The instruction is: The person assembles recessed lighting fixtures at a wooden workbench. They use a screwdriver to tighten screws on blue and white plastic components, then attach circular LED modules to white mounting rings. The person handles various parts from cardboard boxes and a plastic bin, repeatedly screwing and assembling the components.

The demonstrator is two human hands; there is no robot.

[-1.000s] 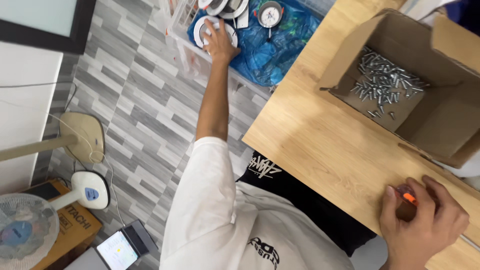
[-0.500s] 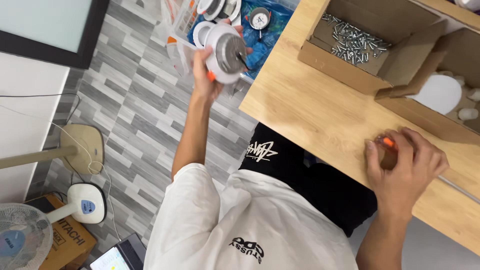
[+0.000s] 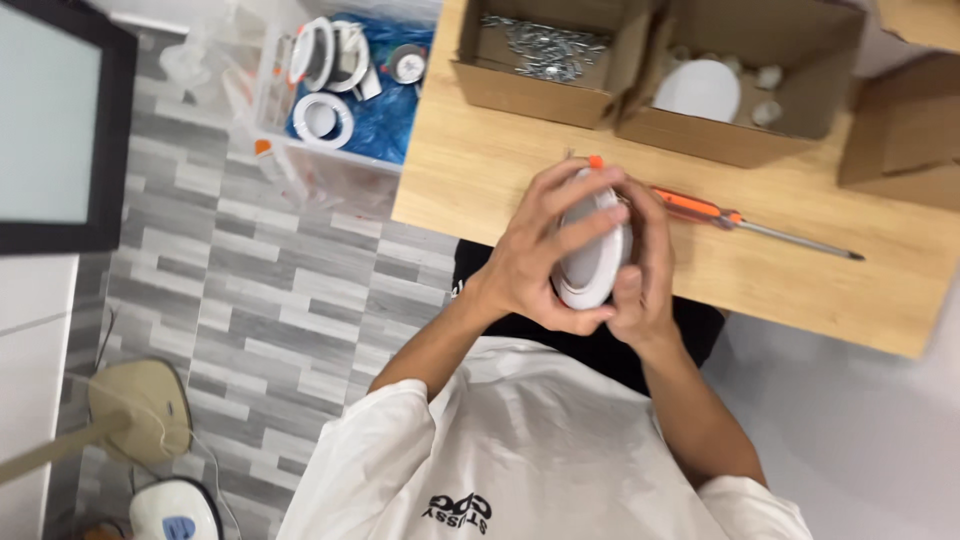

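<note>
Because the person grips the round white downlight housing (image 3: 592,255) only between the two hands, off the wooden tabletop (image 3: 480,180) and right over its near edge, a slip would send it past that edge to the tiled floor (image 3: 250,300) or into the lap. Going left to right: a clear bin (image 3: 340,150) of similar white rings on blue plastic stands on the floor beyond the tabletop's left edge. The left hand (image 3: 535,255) is wrapped around the housing's rim, fingers curled across its face. The right hand (image 3: 645,270) closes on the opposite side, thumb pressing the lower rim. If either grip loosens, or the thumb pushes too hard, the fitting could twist out. Just beyond the hands an orange-handled screwdriver (image 3: 720,215) lies loose on the tabletop; a knock from the right wrist could roll it. Cardboard boxes of metal clips (image 3: 545,45) and white parts (image 3: 700,90) sit along the far edge.
</note>
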